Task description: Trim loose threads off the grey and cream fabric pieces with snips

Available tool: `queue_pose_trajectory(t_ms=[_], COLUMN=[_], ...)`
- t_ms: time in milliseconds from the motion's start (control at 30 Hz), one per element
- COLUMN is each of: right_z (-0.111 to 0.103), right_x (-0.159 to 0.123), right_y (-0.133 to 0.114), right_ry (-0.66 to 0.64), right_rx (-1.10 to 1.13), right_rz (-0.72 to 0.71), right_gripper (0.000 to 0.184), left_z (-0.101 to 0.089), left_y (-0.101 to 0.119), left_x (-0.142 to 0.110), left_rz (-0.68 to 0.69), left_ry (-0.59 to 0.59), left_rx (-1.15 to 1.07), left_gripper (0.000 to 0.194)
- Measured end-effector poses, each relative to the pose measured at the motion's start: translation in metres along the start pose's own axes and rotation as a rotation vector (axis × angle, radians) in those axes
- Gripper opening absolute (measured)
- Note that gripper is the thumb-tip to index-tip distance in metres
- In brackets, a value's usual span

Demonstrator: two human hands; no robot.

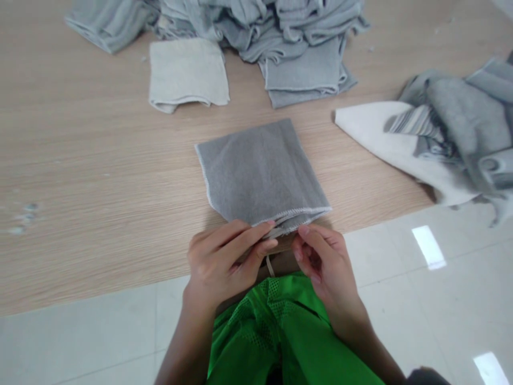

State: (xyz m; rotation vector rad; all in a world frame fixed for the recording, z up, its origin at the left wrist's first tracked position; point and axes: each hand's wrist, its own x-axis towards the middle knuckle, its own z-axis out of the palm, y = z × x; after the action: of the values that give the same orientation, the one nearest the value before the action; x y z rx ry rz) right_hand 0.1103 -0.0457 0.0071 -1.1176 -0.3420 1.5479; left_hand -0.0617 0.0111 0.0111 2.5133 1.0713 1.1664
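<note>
A grey cloth (256,171), its near edge pinched in the left hand (220,262).
It lies on the table (100,187) just beyond that grip, thumb and fingertips closed on the edge; right of them the layers gape, and the right hand (331,262), fingers curled, meets the edge, though whether it pinches I can't tell. Farther beyond sit a cream cloth (188,72) and a grey heap (280,43); well to the right, a mixed pile (457,101).

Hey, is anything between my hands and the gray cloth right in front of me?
Nothing visible: the left hand pinches the near edge of the gray cloth, and the right hand is at that edge, its grip unclear.
</note>
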Motion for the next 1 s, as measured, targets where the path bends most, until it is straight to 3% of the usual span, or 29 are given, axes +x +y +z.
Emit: queue_pose_trajectory(t_ms=[367,600,733,1000], right_z=[0.001,0.000,-0.002,-0.005], right_x=[0.002,0.004,0.003,0.002], right_y=[0.000,0.000,0.001,0.007], right_ry=[0.021,0.044,0.048,0.062], right_rx=[-0.055,-0.082,-0.078,-0.075], right_rz=[-0.030,-0.022,-0.008,-0.009], right_gripper=[0.035,0.036,0.035,0.036], left_z=[0.000,-0.005,-0.025,-0.080], left_y=[0.001,0.001,-0.005,-0.024], left_x=[-0.009,-0.009,-0.002,0.008], left_rz=[-0.034,-0.183,-0.200,-0.083], left_ry=[0.007,0.103,0.133,0.157], left_rx=[0.004,-0.123,-0.085,0.126], left_gripper=[0.022,0.024,0.021,0.024])
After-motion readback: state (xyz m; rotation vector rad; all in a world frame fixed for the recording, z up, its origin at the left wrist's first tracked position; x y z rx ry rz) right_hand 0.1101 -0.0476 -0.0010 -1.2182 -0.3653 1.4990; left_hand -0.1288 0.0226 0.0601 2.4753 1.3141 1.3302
